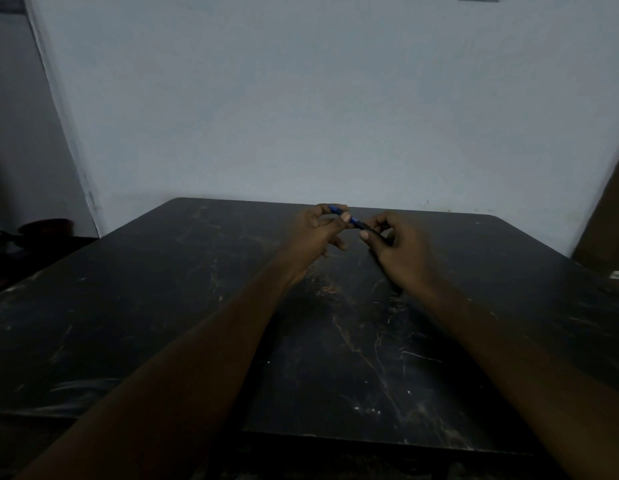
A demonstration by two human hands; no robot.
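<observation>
While hovering over dark table [162,306] nr its far edge, gripping blue pen [353,220] at both ends; w/ L hand [315,233] pinching far-left end; w/ R hand [394,244] pinching near-right end; slanted btwn the two, off the tabletop.

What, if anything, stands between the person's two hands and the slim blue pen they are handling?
Nothing visible does. The left hand and the right hand each already pinch one end of the slim blue pen, over the black marbled tabletop.
</observation>
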